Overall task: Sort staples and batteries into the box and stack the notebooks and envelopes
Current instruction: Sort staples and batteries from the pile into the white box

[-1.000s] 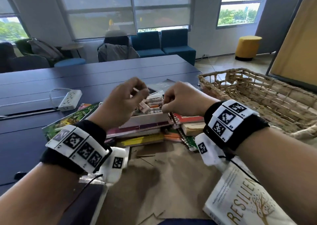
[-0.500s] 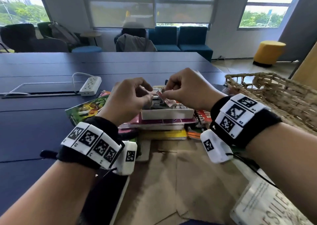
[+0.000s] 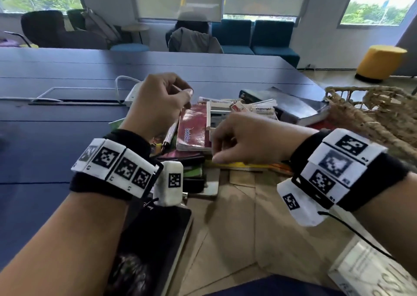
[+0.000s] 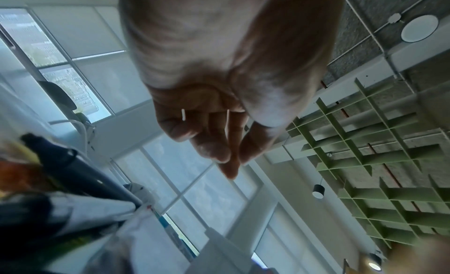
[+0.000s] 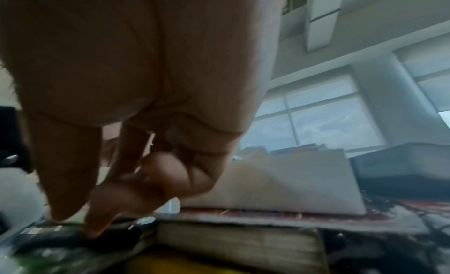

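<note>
Centrally, the white box [image 3: 217,115] sits on top of a pile of notebooks [image 3: 194,128] on the blue bench [image 3: 56,119], with small staple packets [image 3: 239,108] heaped in and over its far side. A red notebook lies just left of the box, and a white pen [image 3: 170,133] slants down beside that notebook's left edge. In the right wrist view the box's pale wall [image 5: 280,183] rises above the stacked page edges.

Just in front of the box, the right hand [image 3: 252,137] hovers low over the pile, its fingers [image 5: 155,181] curled inward with the thumb and forefinger tips reaching down to a dark item below; whether they hold anything cannot be told through the blur. The left hand [image 3: 158,106] is raised to the left of the box, thumb and fingers [image 4: 219,143] drawn together at their tips in a narrow pinch. What, if anything, sits between them cannot be made out.

Behind the box lies a dark book [image 3: 291,106], touching a woven basket [image 3: 372,115] at the right. A white power strip [image 3: 132,94] shows behind the left hand. Brown envelopes [image 3: 237,216] spread over the near bench, a black notebook [image 3: 153,239] beside them on the left.
</note>
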Available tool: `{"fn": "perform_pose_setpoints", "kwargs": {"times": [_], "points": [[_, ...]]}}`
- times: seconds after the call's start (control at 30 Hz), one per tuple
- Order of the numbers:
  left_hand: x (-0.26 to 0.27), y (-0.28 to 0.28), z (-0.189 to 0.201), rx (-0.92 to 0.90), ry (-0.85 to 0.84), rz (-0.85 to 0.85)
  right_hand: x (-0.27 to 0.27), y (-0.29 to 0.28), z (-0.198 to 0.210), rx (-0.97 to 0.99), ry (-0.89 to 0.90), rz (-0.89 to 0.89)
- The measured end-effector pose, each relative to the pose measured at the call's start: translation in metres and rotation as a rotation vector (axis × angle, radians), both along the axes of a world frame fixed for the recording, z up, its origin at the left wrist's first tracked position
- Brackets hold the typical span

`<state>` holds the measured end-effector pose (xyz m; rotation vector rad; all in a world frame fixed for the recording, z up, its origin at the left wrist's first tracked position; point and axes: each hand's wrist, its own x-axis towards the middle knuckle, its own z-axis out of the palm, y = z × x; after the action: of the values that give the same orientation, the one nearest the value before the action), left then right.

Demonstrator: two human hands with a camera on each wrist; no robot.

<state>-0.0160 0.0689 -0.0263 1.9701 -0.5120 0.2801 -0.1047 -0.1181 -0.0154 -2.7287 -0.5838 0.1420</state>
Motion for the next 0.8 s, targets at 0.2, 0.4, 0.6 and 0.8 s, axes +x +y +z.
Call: {"fn": "perform_pose_setpoints", "kwargs": {"times": [0.2,0.4,0.6,0.8], "points": [[0.008,0.010,-0.007,0.014,-0.021,0.067,-0.015,0.024,-0.021,-0.042,0.275,0.163],[0.010,0.011,-0.010,0.030,-0.027,0.093,-0.017,0.036,-0.024,-0.077,0.332,0.216],[0.011,0.010,-0.012,0.030,-0.029,0.077,-0.017,0.037,-0.026,-0.067,0.354,0.218],[0.008,0.008,-0.011,0.037,-0.029,0.065,-0.015,0.027,-0.022,0.040,0.318,0.137]]}}
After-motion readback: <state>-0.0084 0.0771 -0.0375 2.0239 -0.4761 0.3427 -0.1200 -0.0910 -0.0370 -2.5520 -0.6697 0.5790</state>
